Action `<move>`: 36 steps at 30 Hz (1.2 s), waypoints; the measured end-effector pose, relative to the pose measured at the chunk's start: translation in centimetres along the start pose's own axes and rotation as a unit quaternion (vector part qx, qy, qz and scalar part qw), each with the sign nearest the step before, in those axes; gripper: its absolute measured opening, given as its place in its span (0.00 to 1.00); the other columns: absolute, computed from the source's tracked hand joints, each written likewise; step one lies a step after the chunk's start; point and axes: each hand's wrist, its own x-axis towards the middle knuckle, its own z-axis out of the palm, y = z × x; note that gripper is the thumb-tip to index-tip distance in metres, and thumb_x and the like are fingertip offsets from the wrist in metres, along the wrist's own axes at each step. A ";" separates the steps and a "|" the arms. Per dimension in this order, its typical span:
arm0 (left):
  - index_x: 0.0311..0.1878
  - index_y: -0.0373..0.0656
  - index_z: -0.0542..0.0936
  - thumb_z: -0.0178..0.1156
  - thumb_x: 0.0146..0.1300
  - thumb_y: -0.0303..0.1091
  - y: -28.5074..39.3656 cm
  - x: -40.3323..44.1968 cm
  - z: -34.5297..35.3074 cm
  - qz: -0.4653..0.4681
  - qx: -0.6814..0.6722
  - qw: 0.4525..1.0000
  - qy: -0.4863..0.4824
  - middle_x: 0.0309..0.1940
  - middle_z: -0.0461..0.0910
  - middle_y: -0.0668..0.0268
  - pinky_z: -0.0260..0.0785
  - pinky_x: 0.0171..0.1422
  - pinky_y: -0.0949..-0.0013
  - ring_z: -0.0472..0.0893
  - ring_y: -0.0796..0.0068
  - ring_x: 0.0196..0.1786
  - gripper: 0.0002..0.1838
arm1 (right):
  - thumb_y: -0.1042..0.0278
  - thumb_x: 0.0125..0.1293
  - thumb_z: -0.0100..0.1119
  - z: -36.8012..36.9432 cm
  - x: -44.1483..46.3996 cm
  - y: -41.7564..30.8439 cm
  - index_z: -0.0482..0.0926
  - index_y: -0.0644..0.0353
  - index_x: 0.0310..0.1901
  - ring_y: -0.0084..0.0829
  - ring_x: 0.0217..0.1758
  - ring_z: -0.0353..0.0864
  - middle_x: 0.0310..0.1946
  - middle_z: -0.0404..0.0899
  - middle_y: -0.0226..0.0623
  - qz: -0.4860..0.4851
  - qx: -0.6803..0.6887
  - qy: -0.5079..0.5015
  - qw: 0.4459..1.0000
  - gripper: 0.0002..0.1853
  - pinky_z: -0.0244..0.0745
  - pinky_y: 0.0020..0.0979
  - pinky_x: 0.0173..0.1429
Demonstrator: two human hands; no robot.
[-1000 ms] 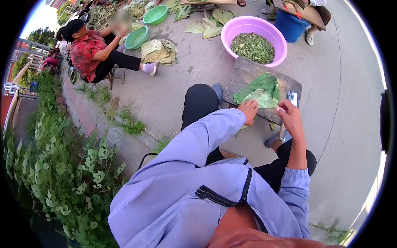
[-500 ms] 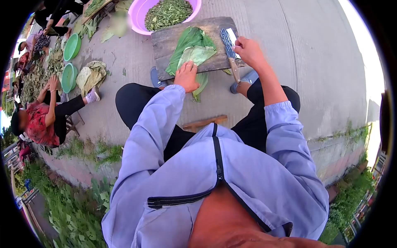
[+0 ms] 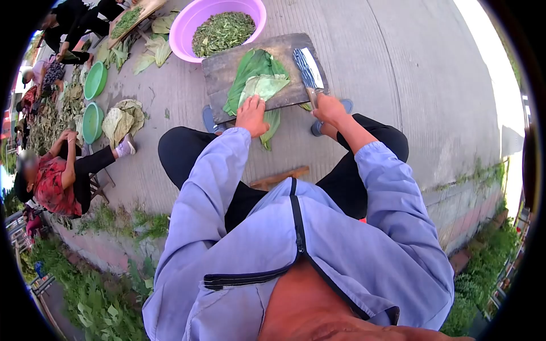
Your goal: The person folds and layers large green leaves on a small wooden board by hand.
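Note:
My left hand (image 3: 252, 116) lies with its fingers spread on the lower edge of the stacked green leaves (image 3: 254, 74), a paler leaf on top. These rest on a dark wooden board (image 3: 222, 74). My right hand (image 3: 327, 108) is wrapped round the handle of a cleaver (image 3: 309, 69), whose broad blade lies on the board's right side. One leaf (image 3: 271, 129) hangs below the board's near edge, beside my left hand.
Beyond the board stands a purple basin (image 3: 181, 34) of chopped greens. Two green basins (image 3: 95, 80) and a pile of pale leaves (image 3: 124, 117) are at the left. A seated person (image 3: 57, 179) in a red shirt is at far left, with other people behind.
My right hand has come down from beside the blade to the cleaver's handle and closed on it. My left hand stays on the leaves. Earlier, the view swung and both hands held the leaf.

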 end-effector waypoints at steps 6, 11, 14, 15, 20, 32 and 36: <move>0.78 0.41 0.64 0.75 0.51 0.42 0.0 -0.1 0.1 -0.003 -0.008 1.000 0.013 0.83 0.54 0.52 0.53 0.82 0.42 0.52 0.49 0.85 0.51 | 0.65 0.62 0.67 0.4 1.4 -0.4 0.78 0.66 0.49 0.58 0.53 0.86 0.46 0.86 0.60 0.024 0.018 0.030 0.999 0.18 0.80 0.53 0.58; 0.78 0.42 0.64 0.74 0.51 0.42 -0.4 -0.1 0.5 0.003 -0.019 1.000 0.022 0.83 0.54 0.52 0.52 0.82 0.41 0.52 0.49 0.85 0.50 | 0.72 0.63 0.58 -1.0 1.9 -1.4 0.77 0.65 0.50 0.59 0.53 0.86 0.46 0.86 0.61 0.039 0.010 0.081 0.996 0.14 0.80 0.55 0.57; 0.78 0.42 0.65 0.73 0.51 0.42 -0.5 -0.1 0.6 0.006 -0.022 0.999 0.028 0.83 0.55 0.52 0.53 0.82 0.42 0.53 0.49 0.85 0.49 | 0.72 0.66 0.55 -1.6 2.4 -1.4 0.77 0.64 0.50 0.58 0.52 0.86 0.47 0.85 0.59 0.028 -0.007 0.123 0.992 0.12 0.80 0.55 0.55; 0.78 0.42 0.65 0.73 0.51 0.42 -0.6 -0.2 0.7 0.007 -0.023 0.999 0.030 0.82 0.55 0.52 0.53 0.82 0.43 0.53 0.49 0.84 0.49 | 0.72 0.67 0.55 -1.6 2.4 -1.6 0.77 0.63 0.50 0.58 0.51 0.86 0.47 0.84 0.57 0.017 -0.022 0.146 0.989 0.12 0.81 0.55 0.54; 0.77 0.40 0.66 0.75 0.52 0.43 -1.0 0.0 1.2 0.022 -0.027 0.998 0.045 0.82 0.54 0.51 0.52 0.82 0.43 0.53 0.48 0.84 0.49 | 0.71 0.67 0.56 -2.0 2.1 -4.2 0.77 0.60 0.48 0.52 0.51 0.84 0.46 0.81 0.50 -0.118 -0.079 0.234 0.962 0.09 0.79 0.53 0.52; 0.75 0.43 0.70 0.73 0.53 0.37 -1.9 -0.3 1.0 0.049 -0.032 0.996 0.075 0.81 0.59 0.53 0.55 0.81 0.45 0.57 0.48 0.83 0.44 | 0.68 0.66 0.56 2.5 4.4 -10.4 0.80 0.55 0.49 0.40 0.61 0.78 0.52 0.79 0.37 -0.330 -0.123 0.190 0.916 0.11 0.71 0.45 0.60; 0.75 0.44 0.71 0.73 0.53 0.35 -2.1 -0.2 1.2 0.052 -0.035 0.995 0.081 0.80 0.60 0.53 0.56 0.80 0.45 0.57 0.48 0.83 0.43 | 0.75 0.63 0.58 2.3 4.4 -10.1 0.80 0.57 0.53 0.40 0.64 0.76 0.55 0.78 0.38 -0.280 -0.129 0.161 0.938 0.16 0.69 0.46 0.62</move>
